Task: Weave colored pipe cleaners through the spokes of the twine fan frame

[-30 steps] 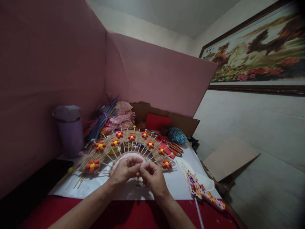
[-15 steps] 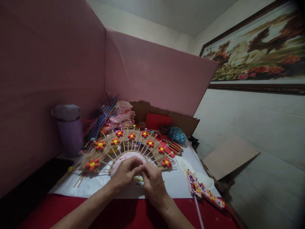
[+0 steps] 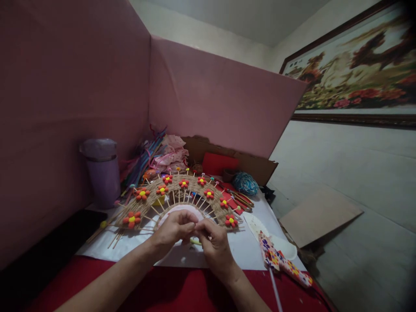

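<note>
My left hand (image 3: 175, 229) and my right hand (image 3: 214, 242) meet over the white sheet (image 3: 173, 258), fingertips pinched close together. What they pinch, if anything, is hidden by the fingers. Just beyond them lies a woven twine fan (image 3: 175, 184), arched, with thin sticks running through it and several red-and-orange flowers with yellow centres (image 3: 131, 219) on its band. Small coloured tips cap the sticks along its outer edge. At its inner arc is a pale pink half-round piece (image 3: 182, 209), partly covered by my hands. A short yellow-green strip (image 3: 195, 241) shows under my fingers.
On the right lie a flower-patterned glue gun (image 3: 282, 262), white paper plates (image 3: 256, 223) and pliers (image 3: 242, 200). Blue yarn (image 3: 245, 183) and a red sheet (image 3: 220, 164) are at the back. A purple tumbler (image 3: 103, 180) stands left, near bundled pipe cleaners (image 3: 146, 156). Pink panels (image 3: 221, 95) wall the far side.
The view has shifted slightly, so the scene sits a little further right. My hands stay together, fingertips still pinched, with only a small change in finger position.
</note>
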Motion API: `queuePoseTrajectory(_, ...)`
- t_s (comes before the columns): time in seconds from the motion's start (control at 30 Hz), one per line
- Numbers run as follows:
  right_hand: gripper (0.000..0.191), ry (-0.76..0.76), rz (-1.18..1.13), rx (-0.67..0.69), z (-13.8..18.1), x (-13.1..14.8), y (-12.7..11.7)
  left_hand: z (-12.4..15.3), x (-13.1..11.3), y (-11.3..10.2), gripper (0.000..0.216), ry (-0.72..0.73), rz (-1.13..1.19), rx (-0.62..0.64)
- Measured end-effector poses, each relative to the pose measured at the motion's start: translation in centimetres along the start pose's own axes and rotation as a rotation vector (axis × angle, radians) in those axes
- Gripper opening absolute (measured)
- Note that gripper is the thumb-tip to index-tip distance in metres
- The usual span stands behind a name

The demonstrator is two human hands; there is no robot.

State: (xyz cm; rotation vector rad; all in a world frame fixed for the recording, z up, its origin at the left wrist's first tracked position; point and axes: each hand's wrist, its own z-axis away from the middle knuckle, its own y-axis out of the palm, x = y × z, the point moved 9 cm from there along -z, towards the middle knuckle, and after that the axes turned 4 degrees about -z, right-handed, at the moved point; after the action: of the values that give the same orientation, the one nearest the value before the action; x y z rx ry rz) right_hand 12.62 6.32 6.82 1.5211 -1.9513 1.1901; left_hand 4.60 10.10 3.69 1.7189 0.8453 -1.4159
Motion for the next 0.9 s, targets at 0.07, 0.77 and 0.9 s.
queuePoseTrajectory(0.07,0.014,0.054,-0.04,-0.009,0.0,-0.5,0.0,-0.1,0.2,-0.1,0.033,-0.015,0.076,-0.015)
queuePoseTrajectory(0.77,0.019,0.259,-0.192,-0.066,0.5,-2.9,0.3,0.4,-1.1,-0.5,0.03,0.094,-0.081,-0.152)
queuePoseTrajectory(0.9,0.016,0.265,-0.174,-0.101,0.5,-3.0,0.0,0.3,-0.7,-0.6,0.029,0.105,-0.106,-0.162)
